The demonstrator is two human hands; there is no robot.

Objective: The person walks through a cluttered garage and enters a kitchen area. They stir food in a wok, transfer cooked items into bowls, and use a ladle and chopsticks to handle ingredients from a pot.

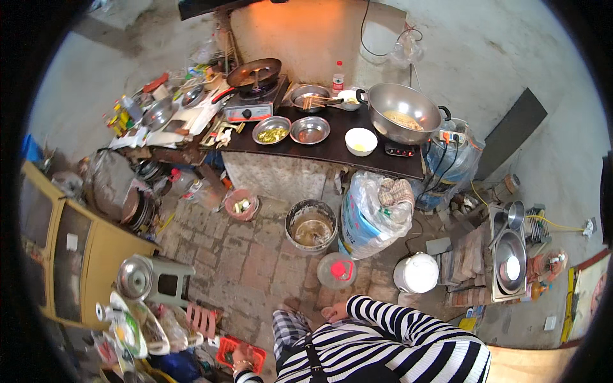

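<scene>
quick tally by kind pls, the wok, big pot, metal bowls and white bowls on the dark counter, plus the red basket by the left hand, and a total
Wok: 1
Big two-handled pot: 1
Metal bowls: 3
White bowls: 2
Red basket by the left hand: 1
Total: 8

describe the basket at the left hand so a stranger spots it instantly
Find the grey-green stool at the picture's lower left. Go down and right, past a pink slatted thing, to the person's left hand. The rectangular basket there is bright red, far more vivid than that pale pink neighbour.
</scene>
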